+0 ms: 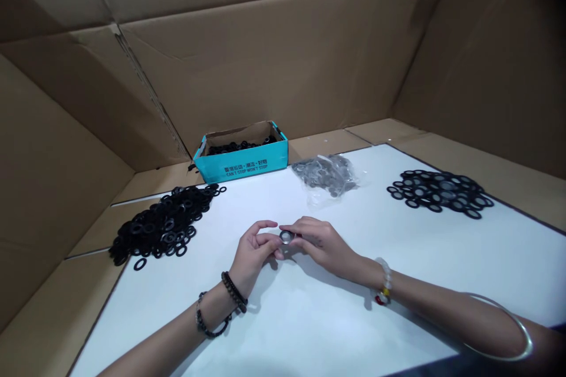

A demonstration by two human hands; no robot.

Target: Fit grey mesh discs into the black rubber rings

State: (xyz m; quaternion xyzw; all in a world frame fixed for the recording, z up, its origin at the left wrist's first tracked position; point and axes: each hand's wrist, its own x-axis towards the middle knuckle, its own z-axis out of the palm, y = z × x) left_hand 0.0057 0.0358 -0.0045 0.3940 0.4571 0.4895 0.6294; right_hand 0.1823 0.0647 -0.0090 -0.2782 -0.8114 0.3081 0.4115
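My left hand (253, 250) and my right hand (319, 241) meet over the middle of the white table (309, 318). Between their fingertips they pinch one small black ring with a pale centre (286, 237). Both hands have their fingers curled round it. To the left lies a big heap of black rubber rings (163, 224). On the right a smaller, flatter pile of black rings (442, 191) is spread out. A clear plastic bag of grey ring parts (327, 172) sits behind my hands.
A teal cardboard box (243, 166) holding more black rings stands at the back of the table. Brown cardboard walls (283, 59) close in the table at the back and on both sides. One loose ring (140, 264) lies near the table's left edge.
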